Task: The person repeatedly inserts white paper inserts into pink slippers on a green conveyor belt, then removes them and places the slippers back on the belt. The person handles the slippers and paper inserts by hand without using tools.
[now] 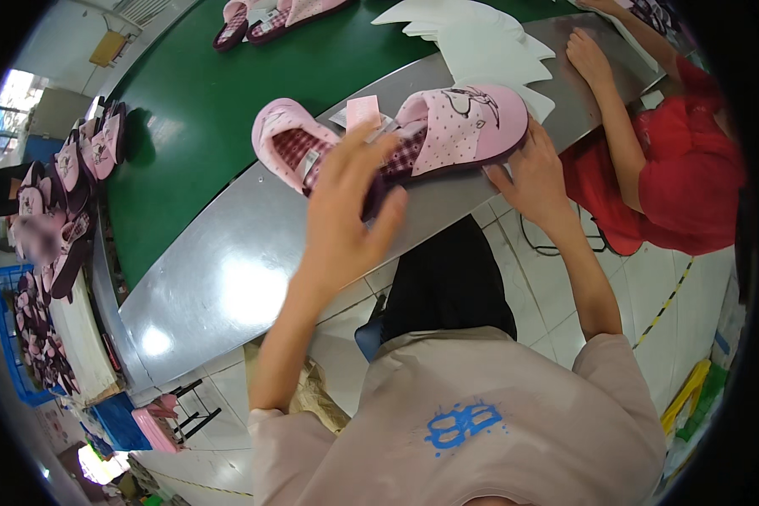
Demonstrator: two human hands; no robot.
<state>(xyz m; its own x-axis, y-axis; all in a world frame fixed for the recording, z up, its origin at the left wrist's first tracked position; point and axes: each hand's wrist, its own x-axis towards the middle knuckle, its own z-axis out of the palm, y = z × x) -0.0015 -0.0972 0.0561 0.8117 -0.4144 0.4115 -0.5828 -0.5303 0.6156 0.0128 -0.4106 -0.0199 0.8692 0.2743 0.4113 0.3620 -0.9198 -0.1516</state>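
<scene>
A pair of pink dotted slippers with dark plaid insoles lies on the metal table edge in front of me. My left hand (346,211), slightly blurred, is over the heel ends, fingers stretched and thumb apart; whether it touches them I cannot tell. The left slipper (280,126) points its toe to the far left and is partly hidden by that hand. The right slipper (481,118), with a line drawing on its upper, points right. My right hand (533,173) grips its toe, thumb below and fingers behind. A pink tag (363,110) stands between the slippers.
A green belt (202,110) runs beyond the metal ledge (202,278), carrying more slippers (282,17). White sheets (481,46) lie at the back right. A person in red (683,177) sits close on the right. Slippers (72,169) are stacked at left, near a blue crate (8,337).
</scene>
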